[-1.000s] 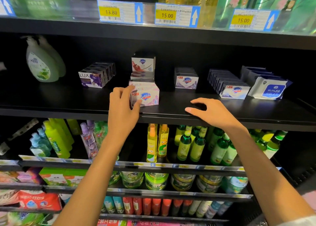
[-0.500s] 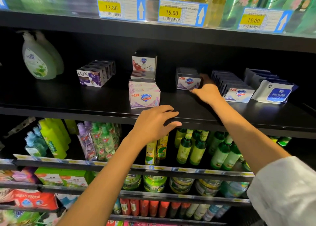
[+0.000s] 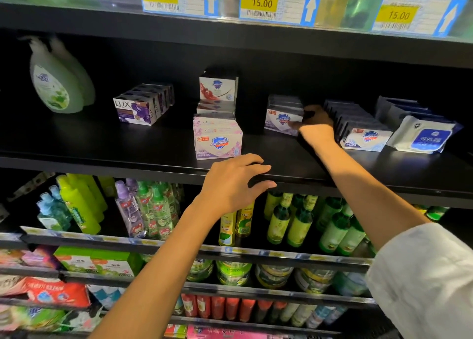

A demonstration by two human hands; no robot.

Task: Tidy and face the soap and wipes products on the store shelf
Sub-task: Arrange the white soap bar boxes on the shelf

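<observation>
The right hand (image 3: 316,127) reaches deep onto the black shelf (image 3: 102,144) and grasps the right end of a purple soap box (image 3: 281,119), thumb on its front and fingers curled behind it; the box sits between a pink soap box (image 3: 217,139) and a row of white soap boxes (image 3: 363,133). The left hand (image 3: 230,185) rests on the shelf's front edge just below the pink box, fingers spread and released, holding nothing. A wipes pack (image 3: 425,136) lies at the far right, and purple Lux boxes (image 3: 138,108) stand to the left.

Green bottles (image 3: 294,226) beneath yellow price tags (image 3: 261,3)
</observation>
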